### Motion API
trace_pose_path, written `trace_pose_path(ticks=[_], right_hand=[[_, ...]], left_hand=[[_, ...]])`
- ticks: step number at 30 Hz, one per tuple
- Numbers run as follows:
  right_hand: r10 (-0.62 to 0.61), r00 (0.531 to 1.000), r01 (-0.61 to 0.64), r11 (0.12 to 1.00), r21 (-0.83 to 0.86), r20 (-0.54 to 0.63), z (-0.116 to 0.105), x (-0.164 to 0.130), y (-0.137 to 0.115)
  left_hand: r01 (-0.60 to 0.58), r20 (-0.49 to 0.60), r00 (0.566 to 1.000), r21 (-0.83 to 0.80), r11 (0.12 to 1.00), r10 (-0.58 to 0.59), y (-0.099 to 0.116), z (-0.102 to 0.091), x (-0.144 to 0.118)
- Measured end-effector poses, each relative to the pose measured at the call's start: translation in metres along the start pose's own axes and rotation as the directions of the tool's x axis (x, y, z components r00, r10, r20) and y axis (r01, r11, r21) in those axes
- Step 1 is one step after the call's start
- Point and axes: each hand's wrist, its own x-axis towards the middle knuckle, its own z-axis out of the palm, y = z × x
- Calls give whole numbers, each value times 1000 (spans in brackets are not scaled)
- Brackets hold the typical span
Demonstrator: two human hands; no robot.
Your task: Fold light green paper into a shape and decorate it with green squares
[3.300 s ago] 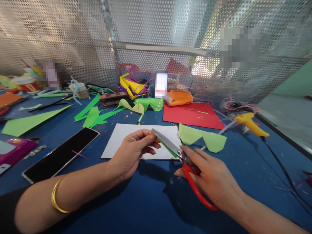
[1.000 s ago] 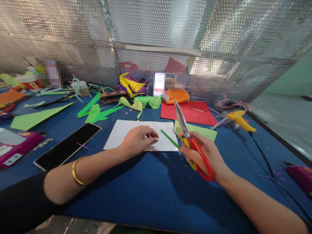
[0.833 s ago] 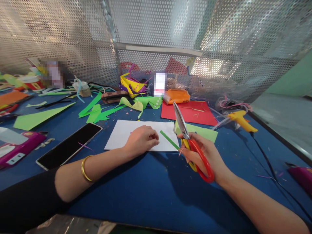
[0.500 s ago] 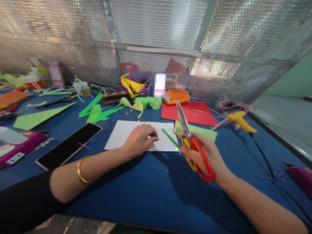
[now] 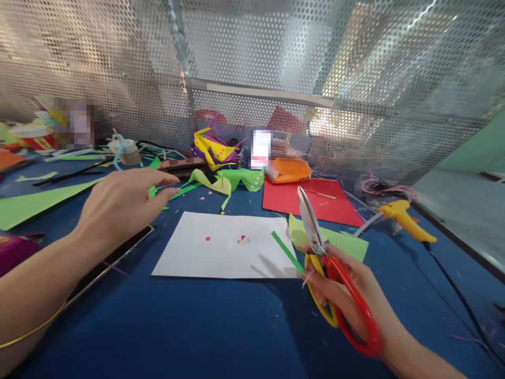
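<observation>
My right hand holds scissors with red and yellow handles, blades pointing up and away. A narrow green paper strip is also pinched in its fingertips, over the right end of a white sheet. Several tiny pink and pale bits lie on that sheet. My left hand hovers at the left with thumb and forefinger apart, nothing visible between them. Under it lies a black phone, partly hidden by the arm. A light green paper piece lies behind my right hand.
Red paper lies farther back beside an orange packet. At the right rests a yellow glue gun with a black cord. Folded green paper and a yellow-purple paper piece stand before the perforated metal screen.
My left hand has lifted off the white sheet and moved left over the phone, exposing the tiny bits. My right hand keeps the scissors and green strip, now lower and farther right in view.
</observation>
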Motion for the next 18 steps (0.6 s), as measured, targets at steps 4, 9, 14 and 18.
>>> trace_pose_path(ticks=[4, 9, 14, 18], right_hand=[[45, 998, -46, 999, -23, -52, 1, 0, -2], [78, 994, -79, 997, -11, -73, 1, -1, -5], [16, 999, -15, 999, 29, -46, 2, 0, -3], [-31, 1000, 31, 999, 25, 2, 3, -1, -3]], left_hand=[[-256, 40, 961, -254, 933, 275, 27, 17, -20], [-452, 168, 793, -482, 751, 586, 64, 36, -47], [-479, 197, 746, -505, 718, 636, 71, 36, -53], [-426, 24, 851, -551, 718, 524, 79, 23, -49]])
